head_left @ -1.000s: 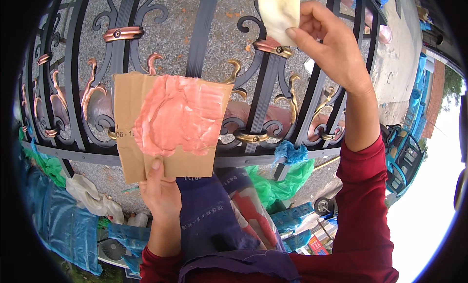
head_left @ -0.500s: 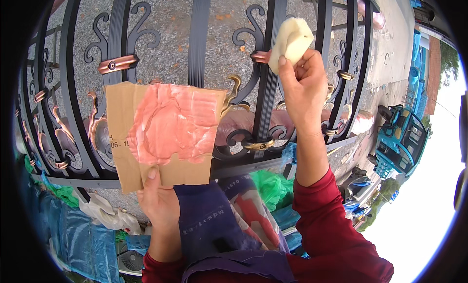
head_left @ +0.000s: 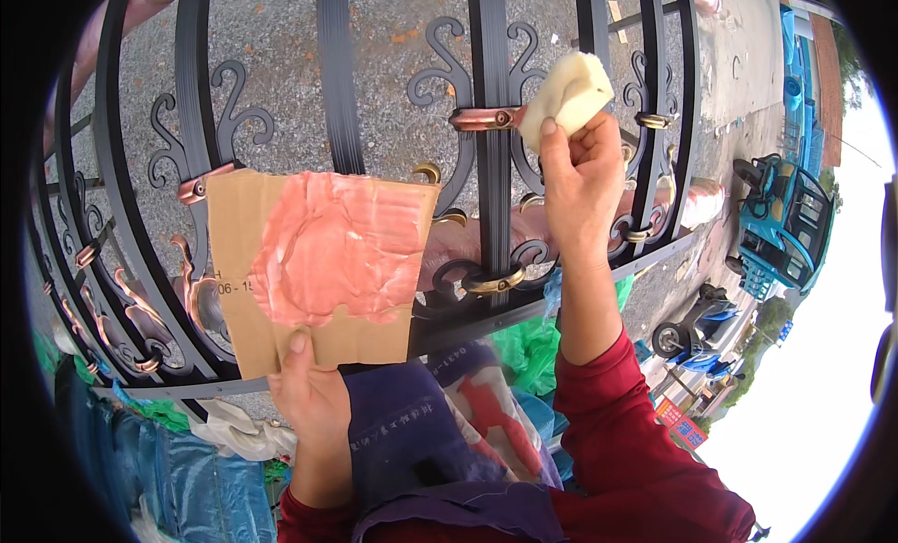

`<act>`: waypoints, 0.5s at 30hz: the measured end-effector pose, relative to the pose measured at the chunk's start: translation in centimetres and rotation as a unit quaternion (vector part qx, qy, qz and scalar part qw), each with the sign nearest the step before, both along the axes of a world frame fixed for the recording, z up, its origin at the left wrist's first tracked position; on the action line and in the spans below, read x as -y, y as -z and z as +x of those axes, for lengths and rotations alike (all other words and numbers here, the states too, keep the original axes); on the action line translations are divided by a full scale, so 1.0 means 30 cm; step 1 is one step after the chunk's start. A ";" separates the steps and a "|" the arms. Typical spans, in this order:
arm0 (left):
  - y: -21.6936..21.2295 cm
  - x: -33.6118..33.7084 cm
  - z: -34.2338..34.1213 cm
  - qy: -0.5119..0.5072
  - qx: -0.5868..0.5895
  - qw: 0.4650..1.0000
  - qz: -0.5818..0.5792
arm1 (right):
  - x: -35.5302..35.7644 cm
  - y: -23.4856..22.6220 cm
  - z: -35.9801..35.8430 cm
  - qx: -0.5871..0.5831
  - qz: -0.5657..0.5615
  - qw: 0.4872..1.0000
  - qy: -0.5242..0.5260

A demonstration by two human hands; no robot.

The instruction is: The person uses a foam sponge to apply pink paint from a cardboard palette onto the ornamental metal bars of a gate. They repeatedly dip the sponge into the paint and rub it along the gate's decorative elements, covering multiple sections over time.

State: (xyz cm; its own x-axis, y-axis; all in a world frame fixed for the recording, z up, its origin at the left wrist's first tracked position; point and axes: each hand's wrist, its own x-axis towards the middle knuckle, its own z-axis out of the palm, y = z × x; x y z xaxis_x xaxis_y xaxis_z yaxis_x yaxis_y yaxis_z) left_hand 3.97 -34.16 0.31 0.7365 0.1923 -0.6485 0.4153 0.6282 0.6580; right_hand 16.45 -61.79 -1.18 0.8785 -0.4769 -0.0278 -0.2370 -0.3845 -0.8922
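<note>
My left hand [head_left: 309, 389] grips the lower edge of a flat cardboard piece [head_left: 374, 342], thumb on its face. Glossy pinkish-copper paint [head_left: 327, 248] covers most of that face. Between the thumb and fingers of my right hand [head_left: 582, 173] is a pale yellow sponge [head_left: 569, 94], its edge touching or very close to the right end of a copper-coloured collar [head_left: 485, 119] on an upright bar. That collar belongs to a black metal fence panel [head_left: 491, 47] with scrolls. Lower on the same bar sits a gold-coloured collar [head_left: 494, 283].
A pink wrapped roll [head_left: 460, 244] runs behind the bars. Green plastic sheeting [head_left: 528, 351] and blue sheeting [head_left: 192, 477] lie below the panel. A blue three-wheeled vehicle [head_left: 786, 220] and a scooter [head_left: 692, 333] stand to the right. Gravel ground [head_left: 271, 38] shows through the bars.
The fence has shifted left in view as my head turned. The sponge has come down from above to the right end of the copper collar. Both hands keep their holds.
</note>
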 end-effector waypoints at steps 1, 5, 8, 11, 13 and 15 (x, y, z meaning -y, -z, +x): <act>0.004 -0.003 -0.002 0.012 0.004 1.000 -0.005 | 0.003 -0.026 0.001 0.008 0.026 1.000 0.012; -0.010 0.040 0.021 -0.002 -0.004 1.000 0.017 | -0.002 -0.023 0.008 0.025 0.041 0.999 -0.011; -0.021 0.052 0.028 -0.017 -0.007 1.000 0.007 | 0.007 0.033 0.003 -0.013 0.019 1.000 -0.020; -0.014 0.055 0.012 -0.013 -0.004 1.000 0.000 | 0.047 0.028 -0.007 0.014 0.028 0.999 0.014; -0.021 0.061 0.011 -0.004 0.001 1.000 -0.006 | 0.044 0.014 -0.004 0.025 0.042 0.999 0.005; -0.021 0.073 0.004 -0.006 -0.001 1.000 -0.008 | 0.036 -0.001 0.000 0.016 0.046 0.999 -0.015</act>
